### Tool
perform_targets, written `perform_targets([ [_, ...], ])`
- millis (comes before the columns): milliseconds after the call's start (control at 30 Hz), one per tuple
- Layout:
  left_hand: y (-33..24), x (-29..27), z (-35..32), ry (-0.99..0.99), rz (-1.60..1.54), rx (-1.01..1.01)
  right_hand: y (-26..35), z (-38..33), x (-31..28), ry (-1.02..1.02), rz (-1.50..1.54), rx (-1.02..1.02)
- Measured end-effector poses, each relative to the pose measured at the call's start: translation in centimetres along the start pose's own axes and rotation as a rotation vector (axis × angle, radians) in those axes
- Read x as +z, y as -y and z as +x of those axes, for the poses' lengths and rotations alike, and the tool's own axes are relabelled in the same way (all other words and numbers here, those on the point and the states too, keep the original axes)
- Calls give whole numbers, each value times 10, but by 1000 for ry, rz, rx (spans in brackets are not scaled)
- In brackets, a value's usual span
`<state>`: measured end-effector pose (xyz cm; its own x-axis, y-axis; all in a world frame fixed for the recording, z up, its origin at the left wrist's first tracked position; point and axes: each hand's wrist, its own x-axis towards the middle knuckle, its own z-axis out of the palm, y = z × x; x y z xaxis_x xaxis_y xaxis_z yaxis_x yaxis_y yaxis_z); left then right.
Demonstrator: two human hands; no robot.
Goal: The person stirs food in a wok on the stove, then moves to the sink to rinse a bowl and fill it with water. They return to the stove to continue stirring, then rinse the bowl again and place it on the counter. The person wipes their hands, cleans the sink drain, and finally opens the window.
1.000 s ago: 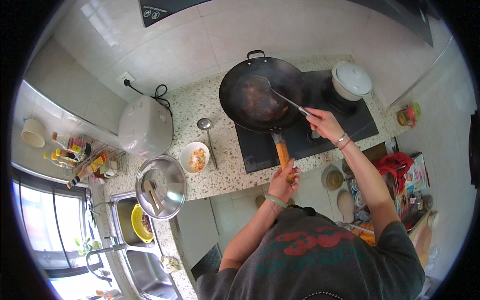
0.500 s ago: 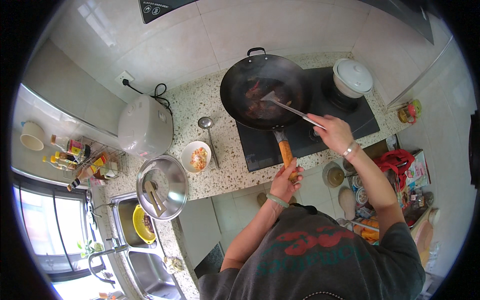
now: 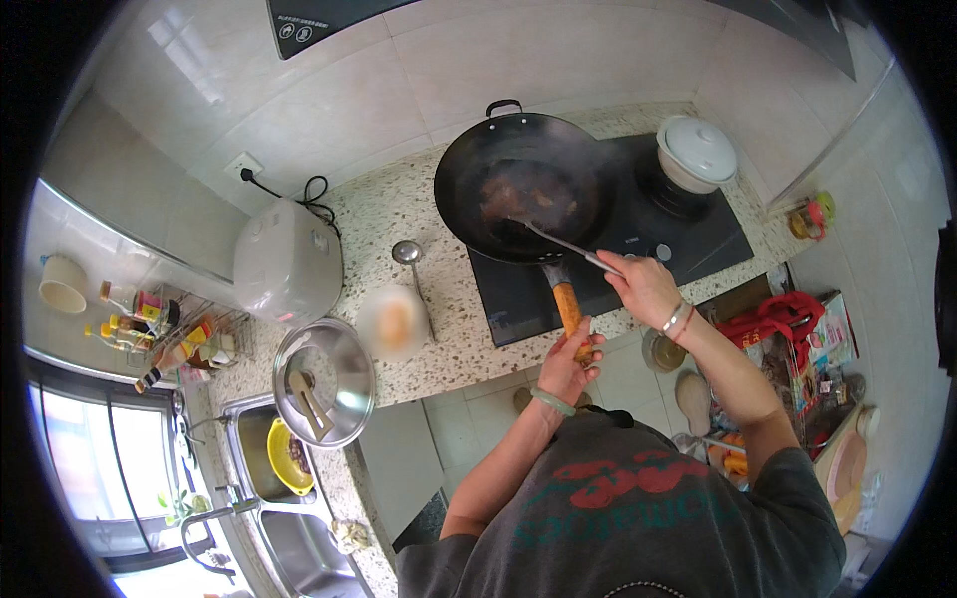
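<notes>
A large dark wok (image 3: 469,189) stands on the black cooktop (image 3: 518,319), with brown pieces of food (image 3: 518,194) in its bottom and a haze of steam above. My left hand (image 3: 568,364) is closed round the wok's wooden handle (image 3: 567,304). In my right hand (image 3: 646,289) is a metal spatula (image 3: 570,245), its blade down in the wok at the near side of the food. The blade's tip is partly lost against the dark metal.
Left of the wok are a ladle (image 3: 408,253), a blurred bowl of chopped food (image 3: 391,324), a glass lid (image 3: 344,374) and a rice cooker (image 3: 287,261). A lidded white pot (image 3: 696,154) occupies the cooktop's right. A sink (image 3: 261,468) with a yellow basket (image 3: 287,463) lies left.
My right hand has drawn down and slightly left, pulling the spatula's blade to the near side of the food. The wok has barely shifted, and my left hand keeps its grip.
</notes>
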<state>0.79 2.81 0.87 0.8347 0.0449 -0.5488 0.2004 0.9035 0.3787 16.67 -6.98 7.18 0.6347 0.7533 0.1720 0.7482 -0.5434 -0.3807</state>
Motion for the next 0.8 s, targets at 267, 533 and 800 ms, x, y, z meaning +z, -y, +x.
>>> perform_targets([
  [267,1,-7,-3,-36,2,9,0,48,-7,-121,154,30],
  [533,0,-5,-1,-8,8,0,-6,77,26,-122,-210,-67],
  [800,-4,-3,-4,-10,13,-12,-17,13,-31,-155,-81,-83],
])
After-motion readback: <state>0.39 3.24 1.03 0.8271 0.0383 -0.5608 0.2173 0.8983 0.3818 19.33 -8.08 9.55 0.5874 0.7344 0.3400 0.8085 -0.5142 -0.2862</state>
